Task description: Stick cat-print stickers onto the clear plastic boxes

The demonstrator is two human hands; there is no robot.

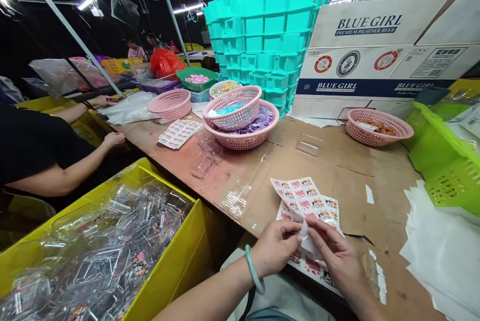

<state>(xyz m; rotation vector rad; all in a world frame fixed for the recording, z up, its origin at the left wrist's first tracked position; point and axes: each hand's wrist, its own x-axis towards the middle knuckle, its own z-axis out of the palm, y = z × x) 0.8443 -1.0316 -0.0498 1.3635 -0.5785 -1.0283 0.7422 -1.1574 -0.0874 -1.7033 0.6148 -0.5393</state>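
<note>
Both hands meet right at the near edge of the cardboard-covered table (337, 161), pinching the same sticker sheet (305, 198): the left hand (275, 246), with a pale green bangle (254, 270) on its wrist, has thumb and fingers pressed together on the sheet's lower edge, and the right hand (335, 256) pinches it just beside that, fingertips nearly touching the left ones. The sheet curls up off the table, showing rows of little cat stickers, with more sheets lying under it. Left of the table's near edge sits a yellow bin (176, 256) full of clear plastic boxes (112, 251). Further back on the table are stacked pink baskets (242, 116), and behind those a tower of teal trays (266, 36). Off to the table's left side, a co-worker's hand (114, 138) rests at the edge.
</note>
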